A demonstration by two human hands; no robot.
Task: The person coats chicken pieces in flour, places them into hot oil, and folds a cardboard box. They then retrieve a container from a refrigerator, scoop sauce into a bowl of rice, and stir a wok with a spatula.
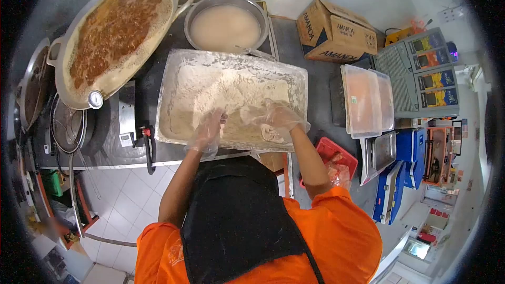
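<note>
Both my hands wear clear plastic gloves and work inside a metal tray (167, 126) of pale flour (221, 85). My left hand (209, 130) is low in the tray, its fingers curled in at the flour; whatever lies in them is hidden. My right hand (281, 117) reaches in from the right, its flour-coated fingers stretched out leftward over the flour. A lumpy floured piece (271, 133) lies just below it, near the tray's front edge. Behind the tray stands a round metal bowl (190, 32) of cloudy, pinkish liquid, with a metal utensil (255, 51) at the tray's back rim.
A big wok (68, 76) of bubbling oil with browned food stands at left, a thermometer (95, 100) on its rim. A strainer (68, 126) is nearby. On the right are a carton (336, 31), lidded plastic containers (368, 100) and a red basket (336, 150) holding a plastic bag.
</note>
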